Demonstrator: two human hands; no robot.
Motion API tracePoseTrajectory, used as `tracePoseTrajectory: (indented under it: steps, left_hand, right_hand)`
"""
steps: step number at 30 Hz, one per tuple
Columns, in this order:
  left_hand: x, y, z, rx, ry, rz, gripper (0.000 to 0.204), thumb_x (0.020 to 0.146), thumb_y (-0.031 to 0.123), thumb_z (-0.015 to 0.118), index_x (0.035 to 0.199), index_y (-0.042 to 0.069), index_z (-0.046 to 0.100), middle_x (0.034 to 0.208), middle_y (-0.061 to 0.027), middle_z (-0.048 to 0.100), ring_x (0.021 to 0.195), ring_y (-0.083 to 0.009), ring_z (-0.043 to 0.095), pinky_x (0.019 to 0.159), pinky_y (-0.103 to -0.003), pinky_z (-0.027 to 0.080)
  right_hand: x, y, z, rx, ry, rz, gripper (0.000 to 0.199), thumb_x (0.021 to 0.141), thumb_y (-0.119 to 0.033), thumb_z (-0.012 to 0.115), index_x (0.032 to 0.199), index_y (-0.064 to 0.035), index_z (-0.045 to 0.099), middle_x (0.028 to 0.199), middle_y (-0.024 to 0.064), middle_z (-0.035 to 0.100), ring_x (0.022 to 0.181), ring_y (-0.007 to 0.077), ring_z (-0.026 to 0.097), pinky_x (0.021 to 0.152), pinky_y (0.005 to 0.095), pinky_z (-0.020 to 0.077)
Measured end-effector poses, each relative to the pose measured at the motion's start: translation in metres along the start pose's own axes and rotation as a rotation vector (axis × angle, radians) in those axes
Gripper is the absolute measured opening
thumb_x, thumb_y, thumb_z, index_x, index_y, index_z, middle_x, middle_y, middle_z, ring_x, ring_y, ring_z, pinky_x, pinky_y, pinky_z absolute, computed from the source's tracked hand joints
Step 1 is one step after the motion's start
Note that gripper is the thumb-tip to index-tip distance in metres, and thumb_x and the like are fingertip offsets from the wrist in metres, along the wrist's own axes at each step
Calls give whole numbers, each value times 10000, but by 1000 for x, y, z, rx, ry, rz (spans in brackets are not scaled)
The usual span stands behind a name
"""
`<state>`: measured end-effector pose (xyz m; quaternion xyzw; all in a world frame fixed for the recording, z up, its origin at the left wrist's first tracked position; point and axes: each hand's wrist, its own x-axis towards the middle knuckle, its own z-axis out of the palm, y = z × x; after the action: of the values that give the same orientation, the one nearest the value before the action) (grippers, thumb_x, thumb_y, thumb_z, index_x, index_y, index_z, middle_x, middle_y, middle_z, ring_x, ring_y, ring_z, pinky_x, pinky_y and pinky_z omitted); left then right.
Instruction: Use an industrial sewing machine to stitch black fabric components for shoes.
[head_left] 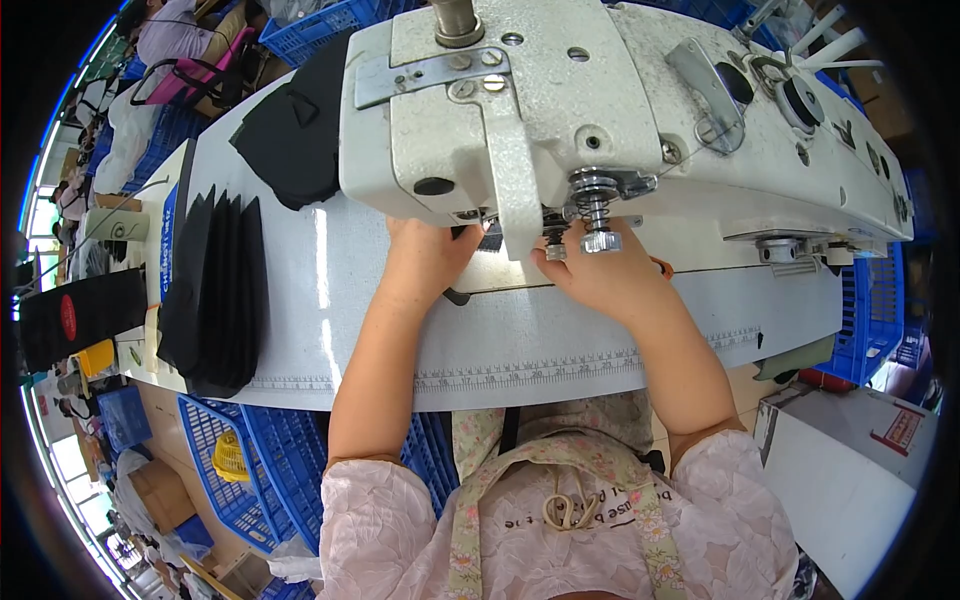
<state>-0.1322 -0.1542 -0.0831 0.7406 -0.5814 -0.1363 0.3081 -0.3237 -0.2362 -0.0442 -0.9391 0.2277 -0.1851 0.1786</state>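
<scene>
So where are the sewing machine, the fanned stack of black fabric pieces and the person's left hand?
sewing machine [560,110], head view, on the white front face of its head.
fanned stack of black fabric pieces [215,295], head view, mid-stack.
left hand [425,260], head view, back of the hand.

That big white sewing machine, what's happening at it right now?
A person sits at an industrial sewing machine, both hands up by the needle area. The left hand and right hand press down a small black fabric piece, mostly hidden under the machine head. A fanned stack of black fabric pieces lies on the white table to the left, with another black pile beyond it.
</scene>
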Motion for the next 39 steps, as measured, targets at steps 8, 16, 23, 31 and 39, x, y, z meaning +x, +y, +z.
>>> tracePoseTrajectory:
  steps: [8,16,23,31,39]
  left_hand:
    - [-3,8,-4,-41,-14,-25,208,688,87,674,888,50,630,786,-100,636,795,-316,582,764,-418,387]
    - [-3,8,0,-99,13,-37,207,704,93,679,897,47,623,802,-113,632,815,-335,577,751,-430,395]
    - [-2,6,0,-54,67,28,209,705,81,678,902,40,621,823,-124,630,834,-340,575,746,-437,397]
    - [1,6,5,-8,66,-18,168,711,51,634,878,36,628,834,-134,628,839,-338,573,748,-433,393]
    - [4,-3,14,-16,76,-35,156,737,54,601,890,33,626,861,-143,626,870,-345,566,784,-440,393]
  right_hand:
    - [0,4,0,-38,-126,18,451,806,-376,577,729,68,575,651,189,576,613,371,562,578,425,477]
    - [-3,2,4,5,42,-30,125,683,-136,628,645,-32,569,704,100,539,685,290,569,627,418,458]
    - [2,0,-1,38,-39,32,116,701,-136,620,661,-38,572,658,109,558,638,294,581,599,411,468]
    - [3,1,-1,48,-72,47,119,725,-120,595,652,-34,561,639,123,578,631,293,589,608,408,473]
    - [4,4,1,43,-88,70,131,736,-111,577,640,-28,548,622,137,573,618,312,585,607,412,469]
